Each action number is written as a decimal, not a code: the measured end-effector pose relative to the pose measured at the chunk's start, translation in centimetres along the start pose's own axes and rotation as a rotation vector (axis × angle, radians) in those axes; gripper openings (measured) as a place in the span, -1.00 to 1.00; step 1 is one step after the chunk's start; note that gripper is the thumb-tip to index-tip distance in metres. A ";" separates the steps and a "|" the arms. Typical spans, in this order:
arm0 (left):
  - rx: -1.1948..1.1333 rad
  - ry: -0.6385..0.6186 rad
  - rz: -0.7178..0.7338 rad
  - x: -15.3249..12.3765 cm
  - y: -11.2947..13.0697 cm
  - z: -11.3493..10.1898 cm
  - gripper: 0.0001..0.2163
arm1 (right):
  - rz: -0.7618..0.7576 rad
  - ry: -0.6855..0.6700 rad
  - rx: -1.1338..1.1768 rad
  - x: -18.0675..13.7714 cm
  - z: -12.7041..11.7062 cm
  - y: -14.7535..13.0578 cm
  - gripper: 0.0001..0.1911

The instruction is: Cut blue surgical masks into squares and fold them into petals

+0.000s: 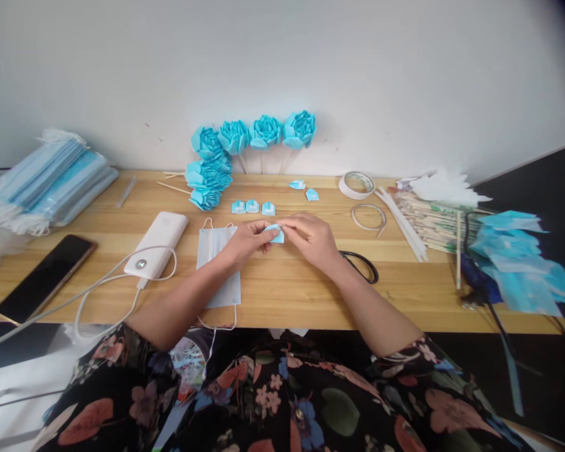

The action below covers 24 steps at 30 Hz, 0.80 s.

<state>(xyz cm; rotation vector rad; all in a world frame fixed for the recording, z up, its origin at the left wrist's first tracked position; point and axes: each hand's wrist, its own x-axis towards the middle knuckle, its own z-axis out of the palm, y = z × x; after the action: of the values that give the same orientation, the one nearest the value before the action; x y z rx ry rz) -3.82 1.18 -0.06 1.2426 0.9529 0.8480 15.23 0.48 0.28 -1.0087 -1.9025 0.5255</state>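
The light is soft, and I can't tell where it comes from. The wall (381, 75) past the surface's (287, 292) back edge looks pale grey. Under the front edge it gets dark. Only faint shadows sit by my hands (311, 235), and the blue piece (275, 235) there looks smeary. The surface's side ends look stretched and blurry.

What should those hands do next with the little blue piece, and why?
Maybe fold down a corner of the blue piece: the left hand pinches it, the right hand is at its edge, and the five other small pieces lying on the table look folded to a point.
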 end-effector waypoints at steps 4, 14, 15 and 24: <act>0.110 0.001 0.024 0.0 -0.2 0.0 -0.70 | 0.236 -0.043 0.167 0.1 -0.2 -0.5 -0.77; 0.288 -0.030 0.103 -0.2 0.1 0.3 -0.72 | 0.102 -0.017 -0.002 0.0 0.2 -0.2 -0.93; 0.277 -0.035 0.088 -0.1 0.1 0.2 -0.72 | 0.035 0.002 -0.050 0.0 0.3 -0.1 -0.92; 0.089 -0.025 0.019 -0.1 0.3 0.1 -0.72 | -0.272 0.046 -0.221 0.0 0.0 0.4 -0.82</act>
<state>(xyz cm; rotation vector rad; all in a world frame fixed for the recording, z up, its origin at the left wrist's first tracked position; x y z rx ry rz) -3.76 1.03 0.23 1.3373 0.9690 0.8104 15.40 0.77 -0.02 -0.8714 -2.0474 0.1361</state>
